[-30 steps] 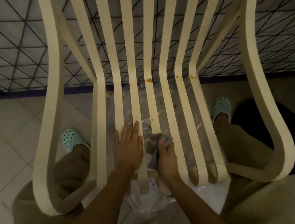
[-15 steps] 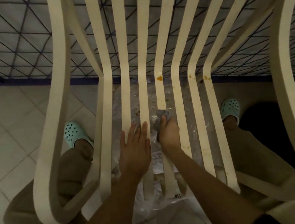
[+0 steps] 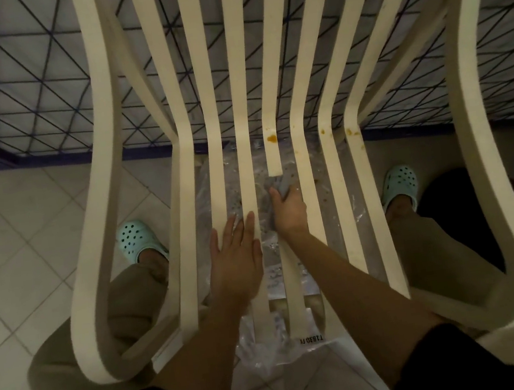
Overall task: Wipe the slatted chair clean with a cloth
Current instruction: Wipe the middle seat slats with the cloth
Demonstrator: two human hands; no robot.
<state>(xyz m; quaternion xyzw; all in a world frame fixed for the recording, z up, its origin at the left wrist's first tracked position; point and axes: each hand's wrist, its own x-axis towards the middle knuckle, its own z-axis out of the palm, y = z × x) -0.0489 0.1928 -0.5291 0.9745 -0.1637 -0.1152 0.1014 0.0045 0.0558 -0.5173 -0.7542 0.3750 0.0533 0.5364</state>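
Note:
A cream slatted chair (image 3: 240, 106) fills the view, seat slats running toward me. My right hand (image 3: 288, 212) grips a grey cloth (image 3: 282, 185) on the middle slat, partway up the seat. Ahead of the cloth on that slat sits an orange stain (image 3: 271, 138). Smaller orange spots (image 3: 350, 133) mark the slats to the right. My left hand (image 3: 236, 262) lies flat with straight fingers on the neighbouring slats to the left.
A clear plastic sheet (image 3: 277, 344) with crumbs lies on the tiled floor under the seat. My feet in mint clogs (image 3: 135, 239) stand at both sides of the chair. A tiled wall with dark lines (image 3: 10, 95) rises behind. A dark mat (image 3: 489, 198) lies at the right.
My right hand has slid the cloth away from me along the middle slat, closer to the orange stain. My left hand stays flat on the slats. The camera has moved closer.

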